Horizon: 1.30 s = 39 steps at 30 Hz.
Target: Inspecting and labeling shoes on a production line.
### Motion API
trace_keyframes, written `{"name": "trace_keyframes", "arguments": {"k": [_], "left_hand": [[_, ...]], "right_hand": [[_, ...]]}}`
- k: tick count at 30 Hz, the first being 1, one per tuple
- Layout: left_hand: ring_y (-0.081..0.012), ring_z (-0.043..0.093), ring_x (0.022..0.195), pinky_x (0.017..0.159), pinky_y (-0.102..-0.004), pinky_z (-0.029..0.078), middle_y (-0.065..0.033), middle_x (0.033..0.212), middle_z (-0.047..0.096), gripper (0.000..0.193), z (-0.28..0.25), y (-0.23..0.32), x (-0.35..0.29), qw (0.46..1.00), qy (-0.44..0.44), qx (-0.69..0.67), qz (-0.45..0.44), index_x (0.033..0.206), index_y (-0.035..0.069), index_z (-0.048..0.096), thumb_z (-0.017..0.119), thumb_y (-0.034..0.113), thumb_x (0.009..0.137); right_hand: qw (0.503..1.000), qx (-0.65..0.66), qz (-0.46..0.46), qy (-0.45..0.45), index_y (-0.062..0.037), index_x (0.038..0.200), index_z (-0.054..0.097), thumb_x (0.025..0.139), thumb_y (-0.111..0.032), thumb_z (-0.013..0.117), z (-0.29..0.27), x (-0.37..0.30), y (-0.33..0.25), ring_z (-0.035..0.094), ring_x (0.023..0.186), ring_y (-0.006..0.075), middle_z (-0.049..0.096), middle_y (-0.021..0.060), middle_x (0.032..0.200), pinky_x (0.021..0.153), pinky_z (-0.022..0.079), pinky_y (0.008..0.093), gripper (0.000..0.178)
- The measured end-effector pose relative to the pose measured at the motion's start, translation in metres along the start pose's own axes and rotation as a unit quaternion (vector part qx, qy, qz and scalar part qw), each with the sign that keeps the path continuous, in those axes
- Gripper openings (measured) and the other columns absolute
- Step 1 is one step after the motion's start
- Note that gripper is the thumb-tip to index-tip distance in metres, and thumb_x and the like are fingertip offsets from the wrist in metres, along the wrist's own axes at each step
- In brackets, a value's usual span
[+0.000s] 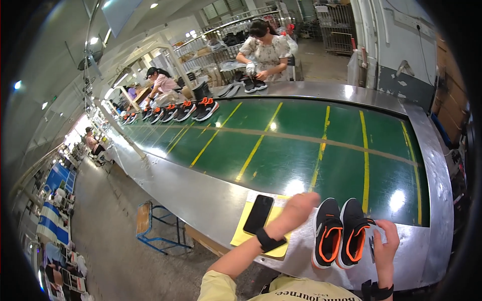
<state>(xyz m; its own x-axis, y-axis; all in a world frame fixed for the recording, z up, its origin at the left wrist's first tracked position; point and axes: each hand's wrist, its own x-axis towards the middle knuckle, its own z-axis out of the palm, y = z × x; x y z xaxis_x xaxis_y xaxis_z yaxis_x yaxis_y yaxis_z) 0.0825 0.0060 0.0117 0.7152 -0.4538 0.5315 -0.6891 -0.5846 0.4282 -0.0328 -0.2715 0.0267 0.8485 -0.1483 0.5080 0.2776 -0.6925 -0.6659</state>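
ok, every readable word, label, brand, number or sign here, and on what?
Yellow shirt: dark lettering, upside down; partly readable, wording withheld.
Paper under the phone: too small to read.
Shoes: any marks too small to read.
White tag on back rack: too small.

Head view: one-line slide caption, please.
Black-and-orange shoes stand beside a green belt, between the wearer's left hand and right hand.

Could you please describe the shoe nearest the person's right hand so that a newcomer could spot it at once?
Find the green belt with yellow cross lines, then its near metal border. There stands a black shoe with orange lining, toe toward the belt. Its similar twin is on its left; yours is the one beside the right hand.
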Motion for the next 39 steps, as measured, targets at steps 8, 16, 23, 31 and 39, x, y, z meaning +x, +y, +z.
{"name": "trace_keyframes", "arguments": {"k": [8,16,23,31,39], "left_hand": [[-0.0371,0.058,0.073,0.062,-0.0417,0.046,-0.0195,0.075,0.059,0.046,0.021,0.086,-0.006,0.982,-0.104,-0.141,0.067,0.117,-0.002,0.039,0.058,0.002,0.075],[-0.0380,0.059,0.075,0.064,-0.0433,0.047,-0.0176,0.084,0.061,0.073,0.004,0.089,-0.020,0.967,-0.203,-0.146,-0.037,0.136,0.005,0.026,0.059,-0.005,0.072],[-0.0141,0.059,0.064,0.061,-0.0267,0.048,-0.0060,0.083,0.064,0.067,0.004,0.091,-0.019,0.950,-0.131,-0.262,-0.112,0.134,0.006,0.035,0.067,0.002,0.076],[-0.0186,0.062,0.068,0.064,-0.0292,0.049,-0.0093,0.085,0.064,0.058,0.008,0.086,-0.032,0.918,-0.086,-0.346,-0.175,0.131,0.007,0.035,0.062,0.001,0.080],[-0.0229,0.063,0.071,0.065,-0.0325,0.049,-0.0103,0.080,0.061,0.061,0.002,0.090,-0.031,0.945,-0.131,-0.271,-0.124,0.134,0.007,0.031,0.058,-0.004,0.080]], "right_hand": [[0.989,0.069,-0.059,-0.114,-0.0038,0.084,0.061,0.063,0.001,0.069,0.029,0.004,-0.049,0.056,0.069,0.0252,0.062,0.0083,0.078,0.066,0.043,0.0341,0.023],[0.978,0.037,-0.103,-0.177,-0.0054,0.082,0.060,0.068,-0.002,0.065,0.035,0.002,-0.060,0.055,0.067,0.0254,0.058,0.0076,0.071,0.062,0.042,0.0348,0.015],[0.977,0.180,0.077,-0.088,-0.0024,0.094,0.061,0.075,-0.001,0.065,0.043,-0.015,-0.048,0.062,0.073,0.0152,0.065,0.0070,0.080,0.066,0.048,0.0254,0.019],[0.908,0.350,0.212,-0.093,-0.0002,0.100,0.059,0.079,-0.003,0.065,0.048,-0.025,-0.040,0.062,0.077,0.0108,0.066,0.0070,0.084,0.071,0.049,0.0225,0.022],[0.972,0.135,0.037,-0.189,-0.0048,0.088,0.066,0.076,-0.007,0.065,0.043,-0.013,-0.039,0.059,0.063,0.0180,0.064,0.0060,0.075,0.058,0.045,0.0286,0.012]]}}
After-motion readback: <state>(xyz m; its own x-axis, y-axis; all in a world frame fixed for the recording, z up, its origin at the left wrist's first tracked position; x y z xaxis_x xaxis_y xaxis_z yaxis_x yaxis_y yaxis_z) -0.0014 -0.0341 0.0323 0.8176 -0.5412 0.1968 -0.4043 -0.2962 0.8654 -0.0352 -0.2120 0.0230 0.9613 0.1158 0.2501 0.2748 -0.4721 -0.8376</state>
